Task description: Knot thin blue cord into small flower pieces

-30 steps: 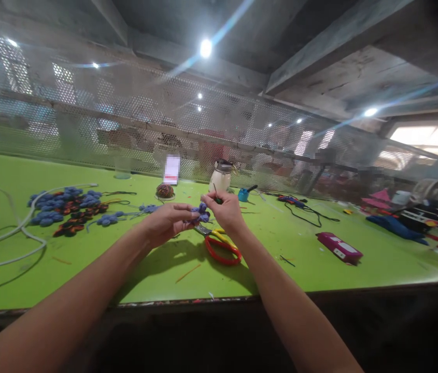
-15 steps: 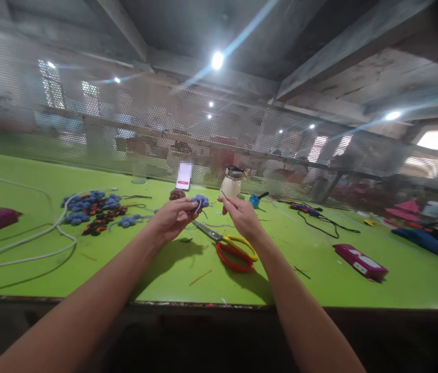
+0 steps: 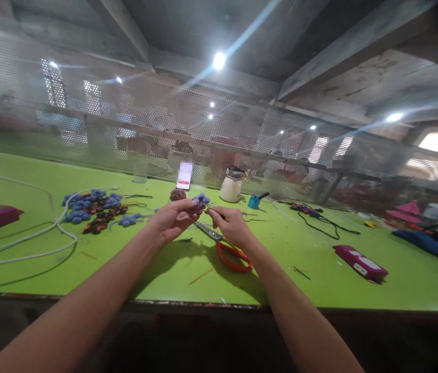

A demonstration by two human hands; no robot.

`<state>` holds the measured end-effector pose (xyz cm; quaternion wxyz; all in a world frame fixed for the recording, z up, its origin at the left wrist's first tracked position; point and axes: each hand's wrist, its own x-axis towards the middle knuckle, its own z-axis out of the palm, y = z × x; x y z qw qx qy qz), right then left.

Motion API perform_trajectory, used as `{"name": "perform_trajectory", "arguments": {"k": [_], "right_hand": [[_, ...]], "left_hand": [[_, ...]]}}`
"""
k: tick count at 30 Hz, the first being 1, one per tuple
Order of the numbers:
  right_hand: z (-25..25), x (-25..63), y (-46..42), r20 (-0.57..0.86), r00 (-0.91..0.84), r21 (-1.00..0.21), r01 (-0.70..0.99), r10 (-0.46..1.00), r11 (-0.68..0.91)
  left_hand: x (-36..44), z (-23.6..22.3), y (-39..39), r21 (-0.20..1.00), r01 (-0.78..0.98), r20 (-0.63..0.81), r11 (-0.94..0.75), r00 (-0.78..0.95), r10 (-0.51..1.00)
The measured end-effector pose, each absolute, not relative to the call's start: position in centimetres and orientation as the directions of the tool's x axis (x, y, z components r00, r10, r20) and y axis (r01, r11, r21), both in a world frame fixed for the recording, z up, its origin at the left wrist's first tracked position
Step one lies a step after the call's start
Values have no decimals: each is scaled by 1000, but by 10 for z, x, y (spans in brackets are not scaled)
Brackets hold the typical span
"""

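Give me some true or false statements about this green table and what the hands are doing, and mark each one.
1. The left hand holds a purple yarn piece. True.
2. The right hand lies flat on the table. False; the right hand is raised beside the yarn piece.
3. The scissors show a red handle loop. True.
4. The blue pot is left of the cream jug. False; the blue pot is right of the cream jug.
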<state>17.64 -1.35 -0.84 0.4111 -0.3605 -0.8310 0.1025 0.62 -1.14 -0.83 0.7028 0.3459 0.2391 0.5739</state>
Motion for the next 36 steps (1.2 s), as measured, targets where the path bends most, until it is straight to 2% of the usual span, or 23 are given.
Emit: {"name": "perform_trajectory", "arguments": {"k": [10, 17, 24, 26, 31, 36], "right_hand": [[-14, 172, -11, 575, -359, -559, 483, 735, 673], [-13, 174, -11, 553, -359, -558, 511, 752, 654], [-10, 178, -11, 531, -371, -651, 397, 762, 647], [-8, 180, -12, 555, -374, -624, 403, 743, 670], [-5, 180, -17, 624, -418, -468, 477, 660, 744], [-6, 176, -19, 660, -391, -425, 510, 641, 748]], "left_hand": [[6, -10, -14, 828, -561, 175, 9, 274, 946], [7, -11, -12, 818, -573, 149, 46, 289, 946], [3, -7, -12, 761, -644, 105, 84, 250, 963], [0, -5, -12, 739, -667, 98, 94, 245, 965], [-5, 1, -15, 714, -688, 68, 131, 255, 965], [-3, 3, -18, 747, -654, 86, 115, 266, 960]]}}
